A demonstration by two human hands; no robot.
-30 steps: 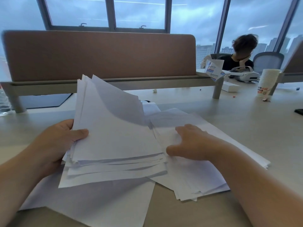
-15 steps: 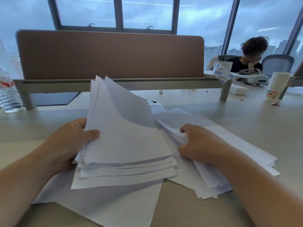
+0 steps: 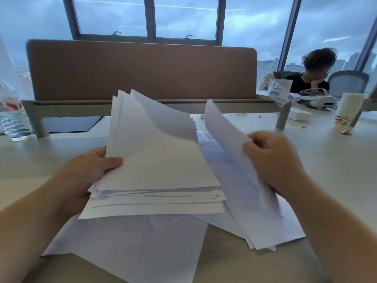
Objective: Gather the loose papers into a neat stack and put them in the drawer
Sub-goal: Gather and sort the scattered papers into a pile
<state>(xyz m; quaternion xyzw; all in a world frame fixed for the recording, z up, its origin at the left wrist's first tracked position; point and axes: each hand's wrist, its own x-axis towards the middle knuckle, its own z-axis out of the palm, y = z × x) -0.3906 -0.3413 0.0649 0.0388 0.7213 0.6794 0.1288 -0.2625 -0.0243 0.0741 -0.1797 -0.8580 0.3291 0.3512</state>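
My left hand (image 3: 89,170) grips a thick, uneven bundle of white papers (image 3: 155,166), thumb on top, tilted up above the desk. My right hand (image 3: 271,158) pinches a single white sheet (image 3: 226,135) and holds it raised, edge-on, to the right of the bundle. More loose sheets (image 3: 263,227) lie fanned on the desk under my right hand, and a large sheet (image 3: 132,248) lies flat below the bundle. No drawer is in view.
A brown divider panel (image 3: 142,72) stands across the back of the pale desk (image 3: 336,170). A water bottle (image 3: 12,117) is at far left. A stack of paper cups (image 3: 346,111), a white headset (image 3: 314,100) and a seated person (image 3: 314,74) are at back right.
My right hand has lifted off the desk pile, pinching one sheet and raising it upright. The left hand keeps its hold on the bundle.
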